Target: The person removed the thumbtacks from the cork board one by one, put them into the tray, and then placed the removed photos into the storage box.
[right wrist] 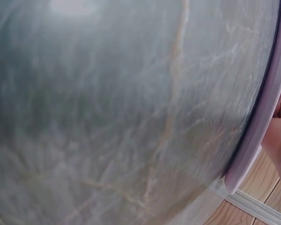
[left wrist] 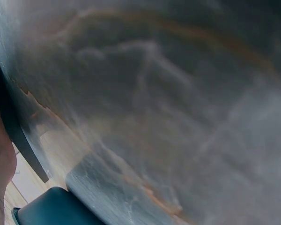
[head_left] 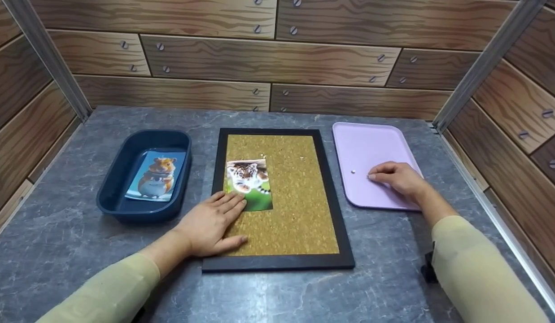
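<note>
My left hand [head_left: 214, 222] lies with straight fingers across the left edge of a black-framed cork board [head_left: 299, 229]. Its fingertips rest on the lower left of a tiger cub picture [head_left: 248, 181] that lies on the cork. Over a lilac tray [head_left: 371, 143], my right hand [head_left: 400, 179] has thumb and forefinger pinched together, a small pale pin [head_left: 371, 176] at their tips. Another small white pin [head_left: 353, 172] sits on the tray just left of those fingertips. In the right wrist view only the tray's edge [right wrist: 255, 131] and part of the hand [right wrist: 277, 140] show.
A dark blue tub [head_left: 111, 199] stands left of the board, with a hamster picture [head_left: 156, 177] inside. Small shiny specks [head_left: 302, 158] show on the upper cork. Wood-patterned walls [head_left: 268, 58] enclose the grey marbled table [head_left: 277, 296] at back and sides.
</note>
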A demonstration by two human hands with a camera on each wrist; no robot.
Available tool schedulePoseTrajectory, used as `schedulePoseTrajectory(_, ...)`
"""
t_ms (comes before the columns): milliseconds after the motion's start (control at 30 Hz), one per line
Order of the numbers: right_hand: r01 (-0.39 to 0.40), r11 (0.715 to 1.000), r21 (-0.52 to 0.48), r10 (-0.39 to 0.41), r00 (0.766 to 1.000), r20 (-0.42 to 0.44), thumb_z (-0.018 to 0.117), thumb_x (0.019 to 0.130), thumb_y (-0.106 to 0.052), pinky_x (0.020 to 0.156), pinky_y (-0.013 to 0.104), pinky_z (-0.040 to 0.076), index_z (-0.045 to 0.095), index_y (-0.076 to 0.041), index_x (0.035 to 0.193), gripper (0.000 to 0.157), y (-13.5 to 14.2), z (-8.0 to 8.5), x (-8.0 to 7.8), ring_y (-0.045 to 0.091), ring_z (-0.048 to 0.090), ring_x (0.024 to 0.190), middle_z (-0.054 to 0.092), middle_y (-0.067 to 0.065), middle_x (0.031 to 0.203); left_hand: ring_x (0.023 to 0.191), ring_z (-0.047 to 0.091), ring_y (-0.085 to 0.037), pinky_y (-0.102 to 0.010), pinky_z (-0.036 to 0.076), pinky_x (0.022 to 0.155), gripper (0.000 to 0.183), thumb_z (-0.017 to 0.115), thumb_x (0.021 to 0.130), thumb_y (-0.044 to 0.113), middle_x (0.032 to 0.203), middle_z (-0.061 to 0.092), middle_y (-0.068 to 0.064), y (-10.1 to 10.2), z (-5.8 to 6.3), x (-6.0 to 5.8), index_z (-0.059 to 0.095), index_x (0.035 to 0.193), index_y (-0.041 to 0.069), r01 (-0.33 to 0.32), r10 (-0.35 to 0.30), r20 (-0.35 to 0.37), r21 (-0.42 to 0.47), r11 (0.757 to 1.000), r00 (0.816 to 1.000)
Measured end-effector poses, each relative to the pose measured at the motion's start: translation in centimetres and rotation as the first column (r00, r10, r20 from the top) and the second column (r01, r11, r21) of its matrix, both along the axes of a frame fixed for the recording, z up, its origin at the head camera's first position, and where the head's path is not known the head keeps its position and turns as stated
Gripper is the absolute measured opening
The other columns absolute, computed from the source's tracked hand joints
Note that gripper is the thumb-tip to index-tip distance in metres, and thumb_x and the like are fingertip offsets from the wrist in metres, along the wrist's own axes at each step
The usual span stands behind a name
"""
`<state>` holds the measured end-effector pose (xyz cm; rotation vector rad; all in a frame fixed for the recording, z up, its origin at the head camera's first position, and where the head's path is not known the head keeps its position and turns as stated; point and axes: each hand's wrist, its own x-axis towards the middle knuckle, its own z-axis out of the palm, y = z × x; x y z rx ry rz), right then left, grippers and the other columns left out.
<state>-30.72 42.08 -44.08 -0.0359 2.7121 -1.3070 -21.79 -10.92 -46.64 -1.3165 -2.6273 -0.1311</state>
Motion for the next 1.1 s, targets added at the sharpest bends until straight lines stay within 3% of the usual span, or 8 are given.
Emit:
schedulePoseTrajectory(333,-0.01,1.0,0.009,0.01,0.999,0.031,0.078,0.099,-0.03,0.082,0.024,0.04,0.072,0.002,0.127,0.042,0.0,0.1,0.0,0.013,0.051,0.1,0.068,-0.007,0.11,0.151,0.042,-0.036,-0.052,0.032,0.125,0.086,0.044,0.106,0.066,0.161,0.047,-0.022,-0.1,0.0,-0.1,0.048,0.156,-0.004,0.004,-0.004,-0.004,0.0,1.0,1.0)
schedulePoseTrajectory(667,0.005,0.995,-0.096,0.002,0.997,0.073,0.075,0.101,-0.024,0.089,0.026,0.036,0.066,0.006,0.133,0.045,0.3,0.0,-0.4,0.01,0.048,0.107,0.067,-0.011,0.113,0.151,0.042,-0.036,-0.051,0.031,0.125,0.087,0.043,0.106,0.066,0.161,0.046,-0.022,-0.1,0.2,0.0,0.047,0.157,-0.004,0.001,-0.001,0.003,-0.003,1.0,1.0)
schedulePoseTrajectory(933,0.015,0.984,-0.175,-0.009,0.999,0.031,0.077,0.1,-0.024,0.096,0.022,0.035,0.067,0.005,0.136,0.048,0.2,0.1,-0.6,0.008,0.049,0.115,0.07,-0.017,0.114,0.151,0.042,-0.037,-0.051,0.03,0.125,0.087,0.042,0.107,0.066,0.161,0.046,-0.022,-0.1,0.2,0.0,0.046,0.157,-0.004,-0.001,0.001,0.006,-0.014,1.0,1.0)
schedulePoseTrajectory(1100,0.006,0.976,-0.216,-0.009,1.0,-0.009,0.074,0.102,-0.018,0.092,0.019,0.043,0.064,0.002,0.142,0.046,-0.1,0.8,-1.0,0.002,0.057,0.106,0.072,-0.014,0.115,0.152,0.041,-0.036,-0.051,0.03,0.126,0.087,0.04,0.107,0.067,0.162,0.045,-0.022,-0.1,0.2,0.0,0.046,0.157,-0.004,-0.004,0.004,0.006,-0.022,1.0,1.0)
